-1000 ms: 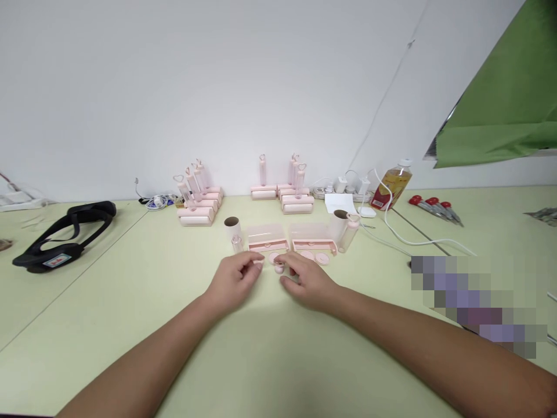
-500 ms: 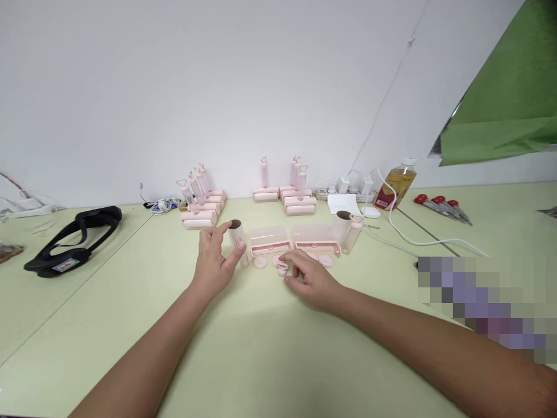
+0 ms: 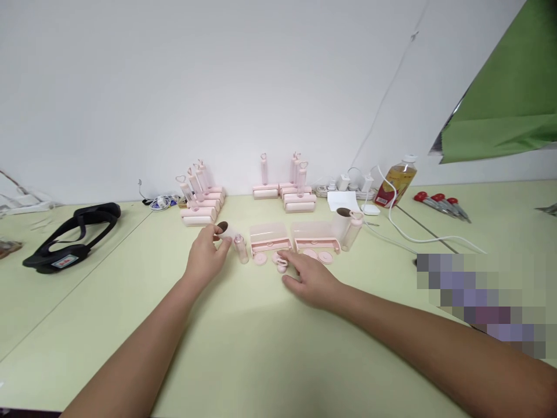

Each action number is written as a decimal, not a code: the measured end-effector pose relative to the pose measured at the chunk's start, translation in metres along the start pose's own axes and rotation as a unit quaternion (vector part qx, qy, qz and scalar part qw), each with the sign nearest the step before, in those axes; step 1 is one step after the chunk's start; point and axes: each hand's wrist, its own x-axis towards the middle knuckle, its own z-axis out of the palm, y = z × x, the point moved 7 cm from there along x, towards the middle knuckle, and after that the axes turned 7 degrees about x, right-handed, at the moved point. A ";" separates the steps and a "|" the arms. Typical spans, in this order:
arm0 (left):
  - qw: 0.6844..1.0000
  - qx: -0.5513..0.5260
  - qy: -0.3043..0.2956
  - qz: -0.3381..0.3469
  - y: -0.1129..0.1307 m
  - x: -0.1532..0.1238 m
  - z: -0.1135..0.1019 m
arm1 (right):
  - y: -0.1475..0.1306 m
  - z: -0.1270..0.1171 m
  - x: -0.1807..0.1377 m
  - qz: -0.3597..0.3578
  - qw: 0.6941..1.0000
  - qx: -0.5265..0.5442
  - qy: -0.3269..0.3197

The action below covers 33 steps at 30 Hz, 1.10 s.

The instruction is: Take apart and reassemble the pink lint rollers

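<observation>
My left hand point(image 3: 203, 255) grips a white hollow-cored paper roll point(image 3: 227, 231), which leans slightly to the left. Just right of that hand stands a clear pink tube point(image 3: 241, 248) without a cap. My right hand point(image 3: 312, 277) hovers low with thumb and fingers apart. Close by its fingertips lies a small pink cap with a loop point(image 3: 282, 266); whether a finger touches it I cannot tell. Behind the hands lie two opened pink cases, a left case point(image 3: 272, 244) and a right case point(image 3: 316, 244). Pink round discs point(image 3: 260, 259) rest in front of them.
Another white roll point(image 3: 340, 220) and a capped pink tube point(image 3: 352, 231) stand at the right. Along the wall are several pink cases with upright tubes point(image 3: 198, 217). A drink bottle point(image 3: 395, 183), a white cable point(image 3: 394, 217), red-capped tools point(image 3: 441, 204) and a black strap point(image 3: 73, 238) lie around.
My left hand has moved left and taken hold of the white roll, which has shifted left and tipped. The uncapped tube is now in plain sight. My right hand has barely moved.
</observation>
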 end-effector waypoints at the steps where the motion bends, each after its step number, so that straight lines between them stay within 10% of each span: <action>1: 1.000 -0.007 0.014 -0.008 -0.002 0.001 -0.004 | -0.001 -0.001 0.000 -0.006 1.000 -0.007 0.005; 9: 0.921 -0.181 0.340 0.063 0.001 -0.013 -0.072 | 0.007 -0.006 0.000 0.048 0.996 -0.076 0.021; 19: 0.959 -0.184 -0.086 0.196 0.078 -0.069 0.007 | 0.004 -0.011 -0.002 0.041 0.991 -0.123 0.032; 33: 0.939 -0.248 -0.182 0.153 0.075 -0.062 0.025 | 0.006 -0.007 -0.002 0.054 0.983 -0.174 -0.010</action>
